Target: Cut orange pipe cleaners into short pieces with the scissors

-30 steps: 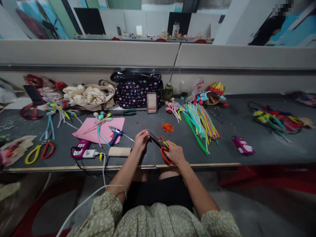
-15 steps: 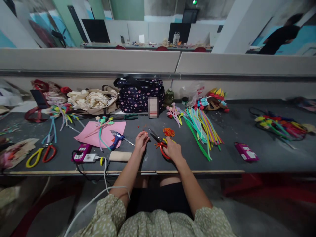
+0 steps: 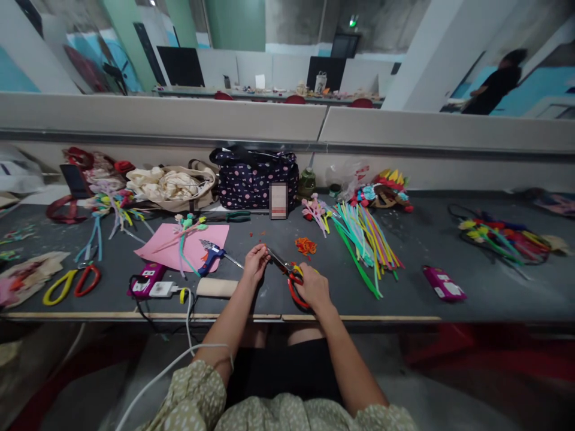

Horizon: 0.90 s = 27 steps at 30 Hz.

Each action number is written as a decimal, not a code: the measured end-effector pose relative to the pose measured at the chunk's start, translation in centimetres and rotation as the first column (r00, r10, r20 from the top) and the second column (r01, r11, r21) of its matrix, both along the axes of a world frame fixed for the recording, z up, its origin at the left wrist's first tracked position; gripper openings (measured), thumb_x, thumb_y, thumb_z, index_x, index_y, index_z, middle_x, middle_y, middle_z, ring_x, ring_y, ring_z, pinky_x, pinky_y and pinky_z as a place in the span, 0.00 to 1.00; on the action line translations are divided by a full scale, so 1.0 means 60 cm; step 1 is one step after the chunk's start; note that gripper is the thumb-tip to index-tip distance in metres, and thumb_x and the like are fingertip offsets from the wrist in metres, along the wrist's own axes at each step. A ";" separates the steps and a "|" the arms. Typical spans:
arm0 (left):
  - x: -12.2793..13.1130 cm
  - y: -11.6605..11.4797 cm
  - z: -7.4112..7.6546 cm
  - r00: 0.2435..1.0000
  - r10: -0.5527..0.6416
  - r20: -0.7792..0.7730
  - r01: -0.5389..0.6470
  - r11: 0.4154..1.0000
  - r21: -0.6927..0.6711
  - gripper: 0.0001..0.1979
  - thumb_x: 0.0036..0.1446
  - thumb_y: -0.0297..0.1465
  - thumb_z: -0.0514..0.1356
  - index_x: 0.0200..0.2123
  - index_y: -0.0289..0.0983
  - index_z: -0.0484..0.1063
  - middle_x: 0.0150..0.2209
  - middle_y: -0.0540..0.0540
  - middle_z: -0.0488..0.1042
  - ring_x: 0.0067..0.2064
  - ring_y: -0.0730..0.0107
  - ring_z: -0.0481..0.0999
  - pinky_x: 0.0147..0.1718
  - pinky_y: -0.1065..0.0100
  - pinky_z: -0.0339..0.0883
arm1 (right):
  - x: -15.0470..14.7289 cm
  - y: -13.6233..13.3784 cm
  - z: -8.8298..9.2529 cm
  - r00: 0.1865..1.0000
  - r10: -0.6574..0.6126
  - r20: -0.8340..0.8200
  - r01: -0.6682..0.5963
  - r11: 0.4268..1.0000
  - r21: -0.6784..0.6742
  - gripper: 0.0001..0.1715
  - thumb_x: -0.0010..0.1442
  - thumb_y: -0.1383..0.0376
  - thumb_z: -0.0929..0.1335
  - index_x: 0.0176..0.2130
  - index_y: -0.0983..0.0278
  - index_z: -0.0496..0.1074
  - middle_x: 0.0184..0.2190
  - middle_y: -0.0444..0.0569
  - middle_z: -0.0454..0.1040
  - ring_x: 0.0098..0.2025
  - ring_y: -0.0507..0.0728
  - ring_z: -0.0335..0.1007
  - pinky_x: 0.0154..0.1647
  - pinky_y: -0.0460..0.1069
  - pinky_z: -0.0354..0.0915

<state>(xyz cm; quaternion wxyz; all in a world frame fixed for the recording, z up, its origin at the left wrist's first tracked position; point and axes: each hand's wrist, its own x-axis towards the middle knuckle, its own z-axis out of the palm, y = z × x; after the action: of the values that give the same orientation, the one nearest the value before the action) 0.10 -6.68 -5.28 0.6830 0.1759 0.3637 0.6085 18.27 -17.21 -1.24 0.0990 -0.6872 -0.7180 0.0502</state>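
My right hand (image 3: 313, 287) grips the red and yellow handles of a pair of scissors (image 3: 287, 269) at the near edge of the grey table (image 3: 404, 287). The blades point up and left toward my left hand (image 3: 256, 261). That hand is pinched shut on a small piece right at the blade tips; the piece is too small to name. A little heap of orange pipe-cleaner bits (image 3: 305, 245) lies just beyond the scissors.
A blue glue gun (image 3: 211, 255) rests on pink paper (image 3: 179, 242) to the left, near a power strip (image 3: 150, 282) and a cardboard tube (image 3: 217, 288). Coloured pipe cleaners (image 3: 366, 233) fan out at right. A dotted bag (image 3: 256, 176), second scissors (image 3: 72, 282) and pink box (image 3: 444, 283) also lie about.
The scissors swung back up toward my left hand after dipping to the table half a second ago. The camera tilted slightly upward.
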 end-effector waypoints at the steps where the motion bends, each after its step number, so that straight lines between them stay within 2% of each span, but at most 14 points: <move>1: 0.000 -0.001 0.000 1.000 -0.006 0.004 0.006 1.000 0.007 0.11 0.42 0.25 0.68 0.31 0.33 0.71 0.22 0.51 0.72 0.24 0.79 0.72 0.29 0.74 0.67 | -0.002 -0.002 -0.003 1.000 0.004 -0.010 -0.004 1.000 0.009 0.14 0.61 0.56 0.62 0.45 0.60 0.62 0.37 0.46 0.72 0.39 0.53 0.69 0.33 0.45 0.53; 13: 0.000 -0.002 -0.007 1.000 -0.010 0.009 0.010 1.000 0.029 0.12 0.41 0.25 0.68 0.32 0.32 0.73 0.24 0.50 0.73 0.25 0.78 0.72 0.29 0.73 0.68 | -0.001 -0.015 -0.012 0.998 0.022 -0.065 -0.016 0.994 0.104 0.13 0.61 0.56 0.62 0.43 0.60 0.63 0.36 0.46 0.72 0.36 0.53 0.68 0.30 0.45 0.51; 27: 0.000 -0.009 -0.009 1.000 -0.008 0.018 0.007 0.999 0.041 0.11 0.42 0.25 0.68 0.33 0.32 0.74 0.26 0.49 0.75 0.26 0.78 0.73 0.31 0.73 0.69 | 0.000 -0.026 -0.022 0.998 0.008 -0.066 -0.004 0.998 0.059 0.10 0.60 0.59 0.62 0.42 0.60 0.63 0.35 0.45 0.72 0.37 0.52 0.68 0.31 0.45 0.51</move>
<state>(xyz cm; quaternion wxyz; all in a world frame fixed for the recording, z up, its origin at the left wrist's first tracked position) 0.07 -7.23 -5.81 0.6847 0.1858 0.3442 0.6149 18.27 -18.76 -2.57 0.1429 -0.6799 -0.7173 0.0523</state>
